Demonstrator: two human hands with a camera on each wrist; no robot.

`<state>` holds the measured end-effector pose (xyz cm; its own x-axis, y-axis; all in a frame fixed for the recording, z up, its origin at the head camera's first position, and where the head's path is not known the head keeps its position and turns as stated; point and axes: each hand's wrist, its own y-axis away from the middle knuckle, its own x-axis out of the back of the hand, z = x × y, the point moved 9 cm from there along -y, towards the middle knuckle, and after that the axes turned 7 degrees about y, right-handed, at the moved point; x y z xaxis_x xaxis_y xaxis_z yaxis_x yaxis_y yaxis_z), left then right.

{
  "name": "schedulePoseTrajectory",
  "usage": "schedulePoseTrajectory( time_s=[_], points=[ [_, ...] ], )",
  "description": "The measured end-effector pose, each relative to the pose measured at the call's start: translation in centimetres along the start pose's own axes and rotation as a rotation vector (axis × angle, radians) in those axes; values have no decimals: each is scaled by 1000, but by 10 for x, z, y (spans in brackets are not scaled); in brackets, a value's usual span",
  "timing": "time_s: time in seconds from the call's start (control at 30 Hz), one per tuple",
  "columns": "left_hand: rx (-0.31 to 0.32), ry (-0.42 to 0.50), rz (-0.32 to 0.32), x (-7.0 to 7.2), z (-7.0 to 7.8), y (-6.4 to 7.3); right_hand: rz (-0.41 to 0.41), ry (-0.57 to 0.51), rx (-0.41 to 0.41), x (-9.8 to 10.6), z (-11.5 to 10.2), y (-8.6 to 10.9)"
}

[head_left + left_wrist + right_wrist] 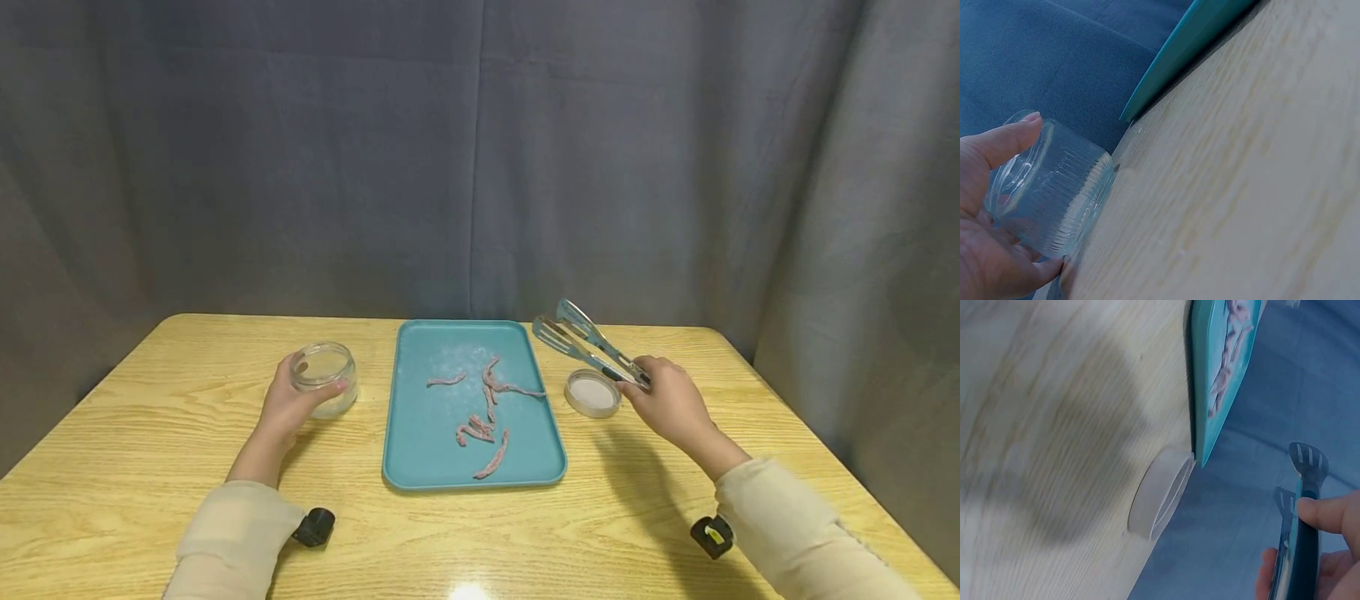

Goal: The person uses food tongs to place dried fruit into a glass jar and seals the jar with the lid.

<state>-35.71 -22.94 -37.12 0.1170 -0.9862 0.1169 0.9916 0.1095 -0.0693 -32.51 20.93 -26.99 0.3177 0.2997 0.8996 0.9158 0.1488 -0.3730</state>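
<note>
My left hand (288,408) grips a clear glass jar (337,406) on the table, left of a teal tray (420,458). The jar is open at the top and its lower wall looks ribbed in the left wrist view. With my right hand (672,406) I hold metal tongs (592,337) with dark handle grips, raised above the table. Their slotted ends stand spread apart and point toward the tray's far right corner. Several thin pinkish, meat-like strips (491,458) lie on the tray, some overlapping in a cluster, with white powder scattered around them.
A round, shallow pale lid (592,393) lies between the tray and my right hand, below the tongs. The wooden table (337,517) ends at the back against a grey curtain (315,167).
</note>
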Motion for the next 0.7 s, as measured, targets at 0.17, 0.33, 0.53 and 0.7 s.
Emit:
schedulePoseTrajectory(
  time_s=[0.17,0.33,0.53,0.7],
  points=[
    [-14,4,4,0,0,-1,-6,5,50,-5,-14,4],
    [-10,1,12,2,-2,-1,-44,34,62,-14,-21,6],
    [-6,-2,3,2,-2,0,-103,81,51,-27,-22,7],
    [-11,-5,-6,0,-1,-1,-123,90,58,-33,-22,10]
  ],
)
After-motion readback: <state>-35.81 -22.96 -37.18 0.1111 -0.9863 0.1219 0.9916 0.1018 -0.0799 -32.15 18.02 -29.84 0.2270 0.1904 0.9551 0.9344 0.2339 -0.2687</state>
